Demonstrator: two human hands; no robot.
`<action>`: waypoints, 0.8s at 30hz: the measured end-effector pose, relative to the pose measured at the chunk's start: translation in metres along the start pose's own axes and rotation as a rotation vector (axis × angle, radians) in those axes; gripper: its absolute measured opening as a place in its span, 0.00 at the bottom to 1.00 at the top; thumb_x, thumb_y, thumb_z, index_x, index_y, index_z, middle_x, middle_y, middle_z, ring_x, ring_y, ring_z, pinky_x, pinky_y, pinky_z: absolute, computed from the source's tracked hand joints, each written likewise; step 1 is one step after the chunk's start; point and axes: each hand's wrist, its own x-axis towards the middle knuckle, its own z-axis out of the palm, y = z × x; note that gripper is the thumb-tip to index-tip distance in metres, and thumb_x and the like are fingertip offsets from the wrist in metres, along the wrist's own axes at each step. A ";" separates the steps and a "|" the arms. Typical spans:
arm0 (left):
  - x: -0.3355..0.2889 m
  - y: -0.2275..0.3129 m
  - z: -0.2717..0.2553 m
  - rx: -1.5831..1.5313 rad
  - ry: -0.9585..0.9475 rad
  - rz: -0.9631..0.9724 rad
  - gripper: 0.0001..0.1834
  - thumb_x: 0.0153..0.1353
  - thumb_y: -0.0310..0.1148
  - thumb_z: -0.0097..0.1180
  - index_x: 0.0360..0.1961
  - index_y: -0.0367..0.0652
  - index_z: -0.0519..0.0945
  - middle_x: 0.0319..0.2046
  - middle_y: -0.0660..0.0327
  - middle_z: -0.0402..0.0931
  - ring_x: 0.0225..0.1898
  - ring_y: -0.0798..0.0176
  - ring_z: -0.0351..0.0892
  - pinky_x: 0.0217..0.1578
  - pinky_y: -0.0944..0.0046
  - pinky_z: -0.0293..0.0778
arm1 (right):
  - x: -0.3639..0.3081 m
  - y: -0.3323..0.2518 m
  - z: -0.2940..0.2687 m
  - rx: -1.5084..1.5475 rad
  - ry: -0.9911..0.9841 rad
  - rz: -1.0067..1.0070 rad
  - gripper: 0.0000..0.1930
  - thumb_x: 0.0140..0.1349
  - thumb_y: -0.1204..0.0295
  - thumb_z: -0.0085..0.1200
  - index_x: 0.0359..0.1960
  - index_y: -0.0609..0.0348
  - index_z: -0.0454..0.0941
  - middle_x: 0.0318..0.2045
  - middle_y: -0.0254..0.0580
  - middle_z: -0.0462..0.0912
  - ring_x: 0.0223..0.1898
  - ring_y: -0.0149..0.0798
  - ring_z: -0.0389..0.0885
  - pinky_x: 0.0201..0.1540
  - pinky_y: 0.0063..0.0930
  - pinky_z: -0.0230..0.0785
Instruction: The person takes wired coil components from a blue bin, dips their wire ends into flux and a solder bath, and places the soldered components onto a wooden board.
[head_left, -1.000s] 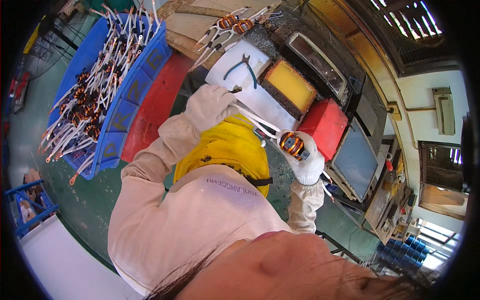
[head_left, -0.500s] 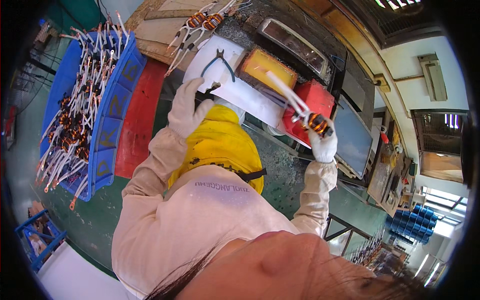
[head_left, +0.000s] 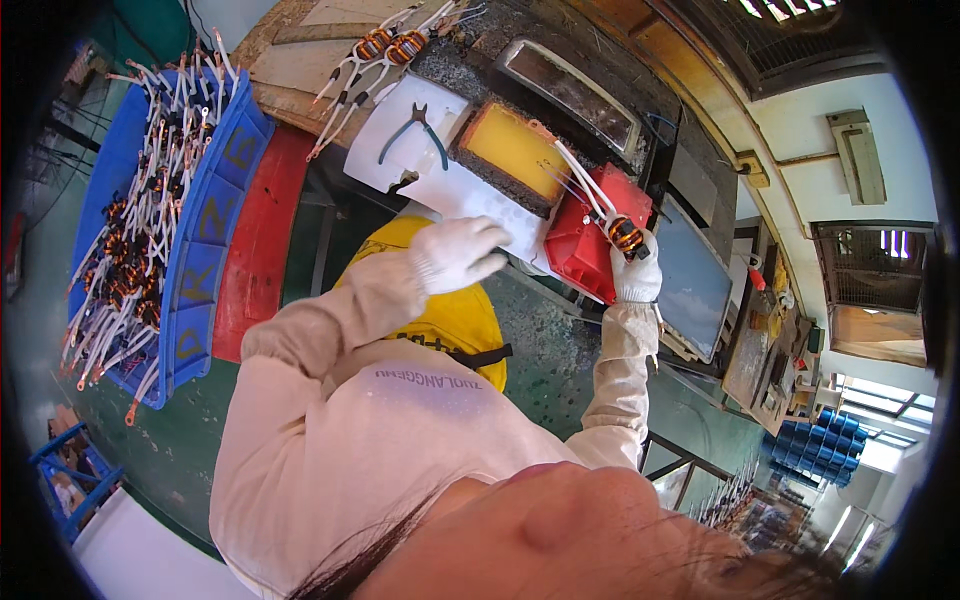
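My right hand, in a white glove, grips a copper-wound ring coil with long white leads. The leads point up and to the left, over a red box and toward a yellow block in a dark frame. My left hand, also gloved, hovers in front of the white sheet at the bench edge. Its fingers reach to the right with the thumb apart, and nothing shows in them. Pliers with dark green handles lie spread on the sheet.
On the left stands a blue crate heaped with similar coils and leads. More coils lie at the back of the bench. Behind the yellow block is a metal-rimmed tray; a grey-blue panel stands at the right.
My left hand has swung to the right and nearer me, away from beside the pliers. The coil in my right hand has shifted slightly left, its leads now nearer the yellow block.
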 end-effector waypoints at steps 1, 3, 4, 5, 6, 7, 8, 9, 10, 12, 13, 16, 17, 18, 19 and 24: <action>0.016 0.006 0.006 0.037 0.006 -0.009 0.19 0.60 0.40 0.51 0.51 0.45 0.71 0.49 0.56 0.71 0.41 0.50 0.76 0.41 0.56 0.74 | 0.003 0.000 0.002 -0.051 -0.006 -0.036 0.24 0.46 0.66 0.64 0.47 0.48 0.70 0.40 0.44 0.78 0.35 0.55 0.80 0.34 0.43 0.73; 0.047 0.019 0.024 0.103 0.014 -0.066 0.23 0.60 0.40 0.49 0.56 0.47 0.66 0.54 0.56 0.67 0.34 0.51 0.79 0.35 0.55 0.76 | 0.004 -0.012 -0.004 -0.064 -0.031 -0.038 0.23 0.48 0.65 0.63 0.46 0.49 0.70 0.38 0.46 0.79 0.35 0.55 0.80 0.35 0.43 0.73; 0.064 0.025 0.034 0.137 0.015 -0.110 0.26 0.60 0.41 0.49 0.59 0.48 0.64 0.57 0.54 0.65 0.30 0.52 0.79 0.31 0.54 0.77 | 0.005 -0.017 -0.006 -0.077 -0.049 -0.036 0.22 0.49 0.64 0.62 0.46 0.49 0.70 0.35 0.48 0.80 0.35 0.56 0.80 0.36 0.43 0.73; 0.081 0.032 0.039 0.236 0.007 -0.124 0.28 0.60 0.40 0.49 0.61 0.49 0.62 0.59 0.52 0.62 0.27 0.54 0.79 0.27 0.54 0.76 | 0.005 -0.015 -0.003 -0.073 -0.047 -0.048 0.22 0.49 0.64 0.63 0.45 0.48 0.70 0.35 0.46 0.80 0.33 0.56 0.80 0.34 0.43 0.73; 0.099 0.036 0.046 0.330 -0.003 -0.128 0.30 0.59 0.39 0.49 0.63 0.50 0.60 0.61 0.49 0.59 0.23 0.56 0.79 0.23 0.54 0.75 | 0.004 -0.014 -0.001 -0.081 -0.043 -0.049 0.22 0.49 0.64 0.63 0.45 0.48 0.70 0.35 0.46 0.80 0.33 0.56 0.80 0.34 0.43 0.73; 0.114 0.033 0.059 0.411 0.067 -0.101 0.32 0.58 0.37 0.48 0.65 0.51 0.58 0.64 0.44 0.55 0.19 0.60 0.78 0.16 0.57 0.72 | 0.003 -0.014 0.000 -0.082 -0.032 -0.063 0.22 0.48 0.64 0.63 0.45 0.48 0.70 0.36 0.46 0.80 0.33 0.56 0.80 0.33 0.43 0.73; 0.125 0.030 0.072 0.406 0.077 -0.103 0.32 0.58 0.37 0.48 0.65 0.51 0.58 0.64 0.44 0.55 0.19 0.60 0.78 0.16 0.57 0.72 | 0.003 -0.014 -0.001 -0.084 -0.023 -0.080 0.23 0.48 0.64 0.64 0.45 0.48 0.70 0.36 0.45 0.80 0.32 0.56 0.80 0.33 0.43 0.73; 0.134 0.026 0.084 0.451 0.100 -0.119 0.32 0.58 0.37 0.47 0.66 0.52 0.58 0.65 0.43 0.53 0.18 0.61 0.77 0.15 0.57 0.71 | 0.004 -0.015 0.000 -0.096 -0.031 -0.090 0.24 0.47 0.64 0.64 0.46 0.48 0.69 0.37 0.44 0.79 0.31 0.55 0.80 0.32 0.43 0.73; 0.141 0.027 0.087 0.495 0.116 -0.126 0.33 0.57 0.36 0.47 0.66 0.53 0.58 0.66 0.42 0.51 0.17 0.62 0.76 0.14 0.58 0.70 | 0.004 -0.013 0.002 -0.066 -0.014 -0.134 0.26 0.45 0.66 0.65 0.47 0.48 0.67 0.39 0.44 0.76 0.30 0.55 0.80 0.30 0.44 0.72; 0.146 0.027 0.094 0.508 0.076 -0.141 0.33 0.57 0.35 0.46 0.66 0.54 0.58 0.66 0.43 0.50 0.17 0.63 0.76 0.14 0.60 0.70 | 0.005 -0.011 0.003 -0.079 -0.023 -0.101 0.26 0.45 0.66 0.65 0.46 0.48 0.67 0.40 0.43 0.76 0.31 0.55 0.80 0.30 0.43 0.72; 0.144 0.027 0.092 0.507 0.083 -0.138 0.33 0.58 0.35 0.45 0.66 0.55 0.58 0.66 0.43 0.51 0.17 0.63 0.77 0.14 0.60 0.71 | 0.005 -0.010 0.003 -0.081 -0.024 -0.094 0.26 0.45 0.66 0.65 0.46 0.48 0.67 0.40 0.43 0.76 0.31 0.55 0.80 0.30 0.43 0.72; 0.141 0.024 0.096 0.503 0.102 -0.135 0.31 0.59 0.32 0.44 0.66 0.55 0.58 0.66 0.43 0.51 0.17 0.64 0.77 0.15 0.61 0.72 | 0.008 -0.011 0.005 -0.039 -0.015 -0.087 0.24 0.46 0.66 0.64 0.46 0.48 0.70 0.38 0.44 0.79 0.34 0.54 0.80 0.33 0.42 0.73; 0.142 0.022 0.098 0.511 0.119 -0.136 0.31 0.59 0.32 0.44 0.66 0.55 0.58 0.66 0.43 0.50 0.17 0.64 0.77 0.16 0.61 0.72 | 0.009 -0.013 0.005 -0.033 -0.015 -0.087 0.23 0.47 0.67 0.64 0.46 0.48 0.70 0.38 0.44 0.79 0.34 0.55 0.80 0.34 0.42 0.73; 0.141 0.019 0.099 0.519 0.136 -0.136 0.31 0.59 0.32 0.44 0.66 0.55 0.58 0.66 0.43 0.50 0.17 0.64 0.77 0.16 0.61 0.73 | 0.009 -0.016 0.005 -0.026 -0.014 -0.087 0.23 0.47 0.67 0.64 0.46 0.48 0.70 0.38 0.44 0.79 0.35 0.55 0.80 0.35 0.42 0.73; 0.142 0.018 0.098 0.501 0.138 -0.136 0.31 0.59 0.32 0.44 0.66 0.54 0.58 0.67 0.43 0.49 0.17 0.64 0.78 0.16 0.61 0.73 | 0.011 -0.017 0.004 0.005 -0.012 -0.100 0.23 0.47 0.67 0.64 0.46 0.48 0.70 0.37 0.45 0.79 0.35 0.55 0.80 0.35 0.42 0.73; 0.142 0.015 0.095 0.471 0.133 -0.151 0.31 0.59 0.32 0.44 0.66 0.54 0.58 0.67 0.43 0.49 0.17 0.63 0.78 0.15 0.61 0.73 | 0.013 -0.017 0.009 0.044 -0.001 -0.121 0.23 0.48 0.68 0.63 0.47 0.48 0.70 0.39 0.44 0.79 0.36 0.54 0.80 0.35 0.41 0.73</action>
